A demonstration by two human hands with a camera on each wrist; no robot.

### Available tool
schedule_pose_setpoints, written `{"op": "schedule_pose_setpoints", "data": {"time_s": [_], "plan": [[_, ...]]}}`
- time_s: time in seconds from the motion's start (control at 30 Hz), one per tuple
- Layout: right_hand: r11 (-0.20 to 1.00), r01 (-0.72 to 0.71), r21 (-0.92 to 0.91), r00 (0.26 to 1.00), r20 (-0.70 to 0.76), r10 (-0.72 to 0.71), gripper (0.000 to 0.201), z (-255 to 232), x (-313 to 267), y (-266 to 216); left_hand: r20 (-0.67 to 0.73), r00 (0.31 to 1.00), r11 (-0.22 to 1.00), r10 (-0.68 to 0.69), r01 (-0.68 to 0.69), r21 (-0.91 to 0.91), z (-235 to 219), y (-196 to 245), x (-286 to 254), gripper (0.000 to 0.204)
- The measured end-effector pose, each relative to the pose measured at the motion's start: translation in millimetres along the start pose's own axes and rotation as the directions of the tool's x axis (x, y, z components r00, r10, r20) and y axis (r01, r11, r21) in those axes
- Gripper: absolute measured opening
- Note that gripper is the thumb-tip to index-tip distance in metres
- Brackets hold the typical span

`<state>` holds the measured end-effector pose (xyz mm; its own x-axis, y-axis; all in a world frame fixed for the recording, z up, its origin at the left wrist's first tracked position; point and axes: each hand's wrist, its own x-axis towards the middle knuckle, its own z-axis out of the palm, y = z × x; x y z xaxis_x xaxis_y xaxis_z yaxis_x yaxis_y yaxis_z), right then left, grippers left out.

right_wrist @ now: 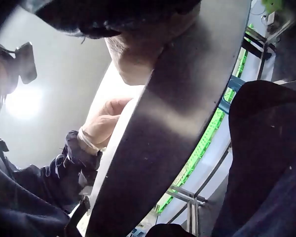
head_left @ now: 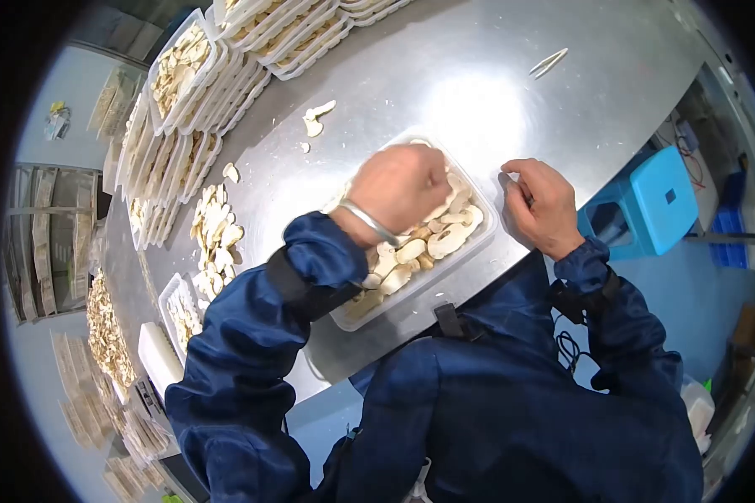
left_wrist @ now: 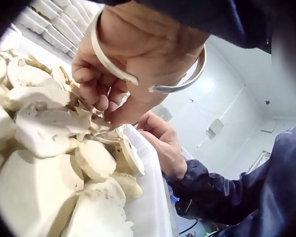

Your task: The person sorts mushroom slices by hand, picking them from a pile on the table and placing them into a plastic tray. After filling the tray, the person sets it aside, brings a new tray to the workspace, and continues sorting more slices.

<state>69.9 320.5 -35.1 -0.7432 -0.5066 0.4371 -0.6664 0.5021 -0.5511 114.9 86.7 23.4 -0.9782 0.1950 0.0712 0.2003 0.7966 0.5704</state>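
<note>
A white plastic tray [head_left: 488,225] full of pale mushroom slices [head_left: 453,239] sits near the metal table's edge. Over its far part is my left hand [head_left: 398,189], with a silver bangle at the wrist. In the left wrist view, the curled fingers and thumb of that left hand [left_wrist: 133,74] pinch at the edge of a mushroom slice [left_wrist: 81,118] among the others. My right hand [head_left: 544,201] rests on the table just right of the tray, fingers loosely bent and holding nothing. The right wrist view shows little of its fingers.
Stacked trays of slices [head_left: 180,75] stand at the back left. Loose slices [head_left: 214,230] lie left of the tray, and a few more pieces [head_left: 315,117] lie behind it. Metal tweezers [head_left: 549,62] lie at the far right. A blue stool [head_left: 658,201] stands beyond the table edge.
</note>
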Motion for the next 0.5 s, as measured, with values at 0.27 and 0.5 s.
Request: {"op": "schedule_pose_setpoints", "data": {"time_s": [0.27,0.5], "plan": [[1.000,0.006,0.011,1.000,-0.004,-0.006,0.018,0.1,0.8,1.0,-0.317,0.911,0.917,-0.263,0.338,0.211,-98.2,-141.1,2.5,0.024],[1.000,0.012,0.018,1.000,-0.021,-0.012,0.019,1.2,0.9,1.0,-0.223,0.960,0.876,-0.167,0.249,0.414,-73.5,-162.2,21.8,0.022]]}}
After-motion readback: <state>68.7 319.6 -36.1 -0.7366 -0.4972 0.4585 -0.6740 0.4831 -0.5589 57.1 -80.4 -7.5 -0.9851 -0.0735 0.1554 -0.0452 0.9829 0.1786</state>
